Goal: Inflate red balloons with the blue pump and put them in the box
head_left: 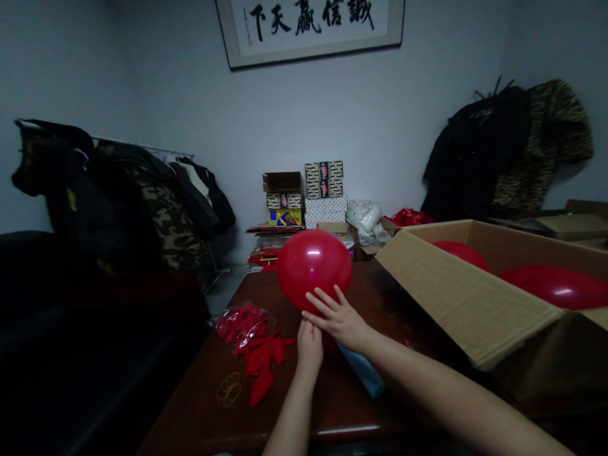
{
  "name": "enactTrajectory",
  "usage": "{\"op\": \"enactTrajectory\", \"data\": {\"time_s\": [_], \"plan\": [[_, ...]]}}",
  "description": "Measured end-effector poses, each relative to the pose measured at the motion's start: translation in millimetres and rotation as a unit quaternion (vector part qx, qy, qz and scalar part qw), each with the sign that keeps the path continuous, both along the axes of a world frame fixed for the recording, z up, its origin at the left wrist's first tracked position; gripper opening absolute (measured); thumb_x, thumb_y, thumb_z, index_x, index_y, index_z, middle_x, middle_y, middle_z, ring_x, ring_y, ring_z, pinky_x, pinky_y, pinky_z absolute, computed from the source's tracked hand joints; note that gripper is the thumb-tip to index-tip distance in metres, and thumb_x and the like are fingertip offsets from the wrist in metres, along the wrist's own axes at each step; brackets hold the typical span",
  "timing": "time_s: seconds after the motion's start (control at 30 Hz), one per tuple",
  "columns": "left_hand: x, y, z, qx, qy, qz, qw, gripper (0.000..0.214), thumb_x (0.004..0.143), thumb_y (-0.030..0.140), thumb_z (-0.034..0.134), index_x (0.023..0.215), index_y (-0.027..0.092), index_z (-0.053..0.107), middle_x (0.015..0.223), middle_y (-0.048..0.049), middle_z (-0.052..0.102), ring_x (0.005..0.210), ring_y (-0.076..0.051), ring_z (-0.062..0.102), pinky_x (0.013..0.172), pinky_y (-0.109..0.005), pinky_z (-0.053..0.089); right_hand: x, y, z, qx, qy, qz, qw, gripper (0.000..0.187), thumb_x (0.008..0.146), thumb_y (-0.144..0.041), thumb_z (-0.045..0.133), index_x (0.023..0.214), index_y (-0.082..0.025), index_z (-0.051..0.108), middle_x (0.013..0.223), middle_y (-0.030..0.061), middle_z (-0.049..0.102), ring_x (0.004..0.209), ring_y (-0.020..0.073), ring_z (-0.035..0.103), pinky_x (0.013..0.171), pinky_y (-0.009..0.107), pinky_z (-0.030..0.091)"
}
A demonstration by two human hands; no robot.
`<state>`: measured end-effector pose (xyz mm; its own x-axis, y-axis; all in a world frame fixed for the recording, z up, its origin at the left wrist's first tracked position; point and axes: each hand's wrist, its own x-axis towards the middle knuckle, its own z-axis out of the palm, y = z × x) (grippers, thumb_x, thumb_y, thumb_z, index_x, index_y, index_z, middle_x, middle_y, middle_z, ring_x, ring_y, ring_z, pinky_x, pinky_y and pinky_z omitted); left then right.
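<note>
A blown-up red balloon (311,263) is held over the dark wooden table (304,411). Beneath it, my left hand (310,339) has its fingers pinched together at the balloon's neck, which they hide. My right hand (338,318) lies with spread fingers against the balloon's lower right side. A blue cylinder-shaped object (361,370) rests on the table below my right wrist. Left of my hands are loose, flat red balloons (262,362) beside a clear plastic bag (243,324) of more red ones. Several yellowish rubber bands (229,389) lie near them.
On the right stands an open cardboard box (475,291) holding red balloons (553,286), its flap reaching over the table. Stacked patterned boxes (324,180) and a white plastic bag (365,215) are at the back. Clothes (164,196) hang on a rack at left, beside a dark sofa (71,354).
</note>
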<state>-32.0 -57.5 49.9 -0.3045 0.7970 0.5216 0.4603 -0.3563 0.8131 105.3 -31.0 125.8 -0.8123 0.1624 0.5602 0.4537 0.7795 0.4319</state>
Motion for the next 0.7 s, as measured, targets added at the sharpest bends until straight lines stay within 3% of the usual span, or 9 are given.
{"op": "enactTrajectory", "data": {"time_s": [0.1, 0.2, 0.37, 0.5, 0.7], "plan": [[-1.4, -15.2, 24.8, 0.021, 0.159, 0.037, 0.986, 0.031, 0.084, 0.021, 0.035, 0.100, 0.018, 0.061, 0.102, -0.0114, 0.060, 0.098, -0.023, 0.053, 0.089, -0.041, 0.039, -1.1, 3.5, 19.1, 0.030, -0.008, 0.017, 0.999, 0.041, 0.088, -0.027, 0.042, 0.129, -0.025, 0.038, 0.147, 0.0059, 0.014, 0.134, 0.0237, 0.009, 0.105, 0.055, 0.003], [-0.4, -33.1, 56.6, 0.041, 0.256, 0.096, 0.961, 0.025, 0.085, 0.022, 0.038, 0.088, 0.020, 0.063, 0.089, -0.0087, 0.058, 0.088, -0.023, 0.052, 0.087, -0.044, 0.038, -0.1, 6.3, 35.1, 0.033, -0.002, 0.022, 0.999, 0.037, 0.087, -0.026, 0.044, 0.124, -0.026, 0.045, 0.146, 0.0054, 0.018, 0.134, 0.0229, 0.012, 0.104, 0.056, 0.001], [0.1, -57.8, 99.9, 0.100, 0.334, 0.150, 0.925, 0.014, 0.081, 0.023, 0.049, 0.078, 0.024, 0.063, 0.093, -0.0080, 0.058, 0.098, -0.025, 0.049, 0.102, -0.054, 0.017, 4.3, 5.0, 48.0, 0.005, 0.013, 0.023, 1.000, 0.036, 0.087, -0.028, 0.046, 0.123, -0.030, 0.046, 0.145, 0.0041, 0.022, 0.133, 0.0227, 0.016, 0.104, 0.056, -0.001], [-0.8, -68.9, 112.7, 0.141, 0.367, 0.167, 0.904, 0.013, 0.079, 0.021, 0.052, 0.079, 0.024, 0.064, 0.110, -0.0087, 0.058, 0.113, -0.028, 0.043, 0.104, -0.056, 0.007, 5.7, 1.7, 45.9, -0.014, 0.044, 0.033, 0.998, 0.033, 0.086, -0.032, 0.046, 0.119, -0.031, 0.050, 0.145, 0.0055, 0.022, 0.132, 0.0238, 0.017, 0.102, 0.058, -0.001], [-1.6, -70.1, 114.8, 0.162, 0.417, 0.139, 0.883, 0.015, 0.078, 0.018, 0.053, 0.083, 0.026, 0.065, 0.119, -0.0072, 0.056, 0.118, -0.027, 0.041, 0.104, -0.056, 0.006, 8.0, 2.3, 32.7, -0.034, 0.072, 0.041, 0.996, 0.030, 0.087, -0.031, 0.046, 0.116, -0.031, 0.052, 0.143, 0.0080, 0.027, 0.132, 0.0233, 0.017, 0.102, 0.058, 0.003]]}}
